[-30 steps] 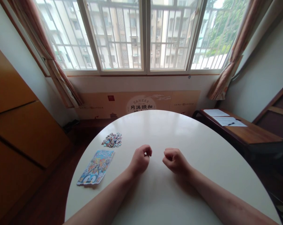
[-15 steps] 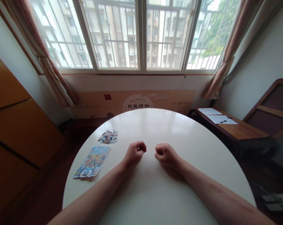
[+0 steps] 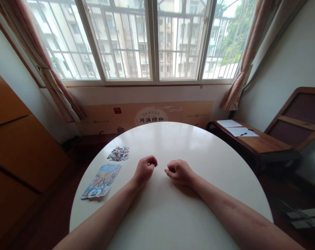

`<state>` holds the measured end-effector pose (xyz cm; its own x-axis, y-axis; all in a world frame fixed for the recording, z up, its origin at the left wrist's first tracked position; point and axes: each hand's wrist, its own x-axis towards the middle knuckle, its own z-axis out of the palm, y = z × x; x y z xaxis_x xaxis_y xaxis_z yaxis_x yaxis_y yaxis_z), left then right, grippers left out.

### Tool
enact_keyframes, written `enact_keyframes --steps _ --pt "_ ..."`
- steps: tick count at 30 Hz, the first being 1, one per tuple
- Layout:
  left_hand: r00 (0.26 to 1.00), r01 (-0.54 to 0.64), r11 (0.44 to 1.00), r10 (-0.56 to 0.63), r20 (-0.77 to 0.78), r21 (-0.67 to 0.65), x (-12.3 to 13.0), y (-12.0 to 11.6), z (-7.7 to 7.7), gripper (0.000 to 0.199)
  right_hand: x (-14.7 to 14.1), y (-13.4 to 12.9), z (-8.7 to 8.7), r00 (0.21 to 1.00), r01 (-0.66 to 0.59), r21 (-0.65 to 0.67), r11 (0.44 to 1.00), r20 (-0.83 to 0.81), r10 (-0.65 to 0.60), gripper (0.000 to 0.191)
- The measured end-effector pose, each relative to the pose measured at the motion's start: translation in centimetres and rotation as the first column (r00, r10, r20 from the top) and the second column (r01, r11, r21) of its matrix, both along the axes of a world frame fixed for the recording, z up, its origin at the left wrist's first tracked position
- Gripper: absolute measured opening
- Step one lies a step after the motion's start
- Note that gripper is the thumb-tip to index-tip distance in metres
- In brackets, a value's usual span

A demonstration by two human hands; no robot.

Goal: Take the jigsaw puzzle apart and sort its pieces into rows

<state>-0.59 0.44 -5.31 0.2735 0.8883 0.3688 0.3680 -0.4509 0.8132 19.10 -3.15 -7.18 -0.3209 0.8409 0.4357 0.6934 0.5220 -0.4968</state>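
Note:
Both hands rest on the round white table [image 3: 157,208], a short gap between them. My left hand [image 3: 146,169] is curled into a loose fist with nothing visible in it. Opposite it, my right hand [image 3: 179,171] is also loosely curled, its thumb side facing the left hand, and nothing shows in it. To the left of my left hand lies a heap of small puzzle pieces [image 3: 118,153]. Nearer the table's left edge is a colourful blue printed sheet [image 3: 101,181], lying flat.
At the right stands a wooden bench [image 3: 267,143] with papers [image 3: 242,131] and a pen on it. An orange-brown cabinet [image 3: 24,152] is at the left. Beyond the table are a long printed box [image 3: 173,113] and a barred window with curtains [image 3: 234,92].
The view has shifted slightly, so most things appear a little further left. Both hands stay curled; the right thumb sticks out slightly more.

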Motion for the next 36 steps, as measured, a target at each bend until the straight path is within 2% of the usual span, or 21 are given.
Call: enact_keyframes --steps 10,15,18,24,26,32,36 --pt "0.994 0.064 0.998 -0.062 -0.086 0.016 -0.2 0.2 -0.5 0.023 -0.1 0.0 0.3 1.000 -0.002 -0.007 1.000 0.018 0.002 0.042" --pt "0.972 0.093 0.979 -0.051 -0.231 0.179 -0.4 -0.6 0.2 0.024 -0.1 0.2 0.2 1.000 0.005 -0.017 1.000 -0.012 -0.005 0.043" --pt "0.944 0.082 0.959 0.012 -0.330 0.270 -1.2 -0.9 1.4 0.023 0.0 0.3 0.2 0.999 -0.007 -0.021 1.000 -0.035 0.006 0.042" --pt "0.884 -0.065 0.941 0.209 -0.417 0.333 -3.0 -0.5 3.4 0.024 0.2 0.7 -0.1 0.997 -0.032 -0.025 0.999 -0.071 0.030 0.042" --pt "0.875 -0.046 0.947 0.192 -0.445 0.318 -3.1 -0.5 3.3 0.024 0.2 0.8 -0.2 0.996 -0.028 -0.027 0.999 -0.080 0.026 0.042" --pt "0.864 0.127 0.961 0.015 -0.504 0.246 -2.1 -1.1 2.3 0.026 0.2 1.0 -0.4 0.994 -0.019 -0.037 0.999 -0.105 0.015 0.043" --pt "0.839 0.097 0.962 0.059 -0.541 0.256 -2.2 -1.2 3.0 0.026 0.3 1.0 -0.4 0.993 -0.017 -0.040 0.999 -0.121 0.012 0.043"
